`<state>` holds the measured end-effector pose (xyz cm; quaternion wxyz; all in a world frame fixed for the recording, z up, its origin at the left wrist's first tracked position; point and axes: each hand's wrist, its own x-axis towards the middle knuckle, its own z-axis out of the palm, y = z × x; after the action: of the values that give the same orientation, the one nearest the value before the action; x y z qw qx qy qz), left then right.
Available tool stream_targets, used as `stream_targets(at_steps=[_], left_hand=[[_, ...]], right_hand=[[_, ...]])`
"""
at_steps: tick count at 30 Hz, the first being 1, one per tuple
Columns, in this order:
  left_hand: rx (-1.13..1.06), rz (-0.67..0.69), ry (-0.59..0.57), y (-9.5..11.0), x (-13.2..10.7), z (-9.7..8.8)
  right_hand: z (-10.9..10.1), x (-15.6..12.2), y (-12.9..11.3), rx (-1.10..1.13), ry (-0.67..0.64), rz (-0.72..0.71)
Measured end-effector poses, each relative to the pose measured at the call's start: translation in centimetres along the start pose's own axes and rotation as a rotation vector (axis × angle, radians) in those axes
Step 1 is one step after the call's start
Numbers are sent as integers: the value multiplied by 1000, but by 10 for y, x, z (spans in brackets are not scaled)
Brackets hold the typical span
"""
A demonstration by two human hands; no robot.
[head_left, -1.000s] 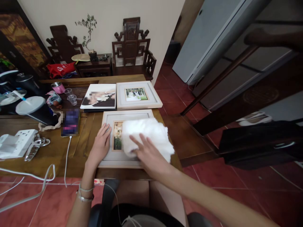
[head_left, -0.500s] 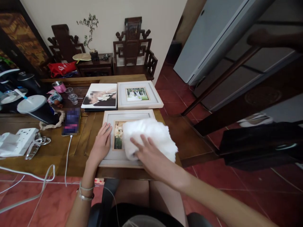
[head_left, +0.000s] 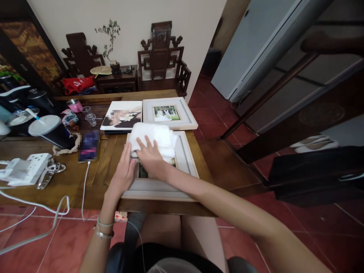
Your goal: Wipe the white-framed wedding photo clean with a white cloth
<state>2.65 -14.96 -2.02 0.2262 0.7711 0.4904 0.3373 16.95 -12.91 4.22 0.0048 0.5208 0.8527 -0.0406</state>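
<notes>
A light wooden picture frame [head_left: 186, 151] lies flat at the table's near edge, its photo mostly covered. My right hand [head_left: 150, 157] presses a folded white cloth [head_left: 153, 134] against the frame's upper left part, fingers spread over the top of it. Along the frame's left side rests my left hand [head_left: 123, 174], fingers stretched out and touching the border. Just beyond the cloth are a second framed photo [head_left: 166, 113] and a photo album [head_left: 122, 115] with a picture on its cover.
Left on the wooden table [head_left: 110, 142] are a phone [head_left: 89, 146] on a white cable, a power strip [head_left: 36, 165], a clear hair clip [head_left: 49, 172] and a dark lidded cup [head_left: 52, 131]. A pink cup [head_left: 74, 106] stands farther back. Carved chairs [head_left: 162, 57] line the wall.
My right hand has slid the cloth from the frame's right side to its upper left, uncovering the right border. The left hand stays on the left edge.
</notes>
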Motion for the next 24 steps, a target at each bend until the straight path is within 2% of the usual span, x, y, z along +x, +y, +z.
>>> stream_targets(at_steps=[2,4,6,8,10,12,14,17,20,22,24], left_hand=[[-6,-13,-8,2,0,-1],[-20,-20,-23,4,0,-3],[-48,-18,-30,5,0,-5],[-86,-13,-29,4,0,-6],[-115,-15,-34,2,0,-7],[-121,-19,-51,-1,0,-7],[-115,-20,-67,-3,-1,-6],[-108,-18,-69,-4,-2,-5],[-99,-13,-63,-4,-2,-5],[-87,-8,-61,-4,-1,-5],[-68,-3,-57,-5,0,-5]], right_hand=[[2,9,-4,26,-29,1],[8,3,-9,46,-6,-43],[15,-16,-13,65,4,-133],[20,-41,-18,82,-44,-217],[20,-62,-20,95,-111,-272],[16,-71,-21,112,-155,-287],[9,-67,-18,129,-148,-261],[2,-45,-15,120,-75,-158],[7,-27,-18,103,-25,-83],[15,-29,-23,119,-11,-93],[25,-43,-26,138,-24,-149]])
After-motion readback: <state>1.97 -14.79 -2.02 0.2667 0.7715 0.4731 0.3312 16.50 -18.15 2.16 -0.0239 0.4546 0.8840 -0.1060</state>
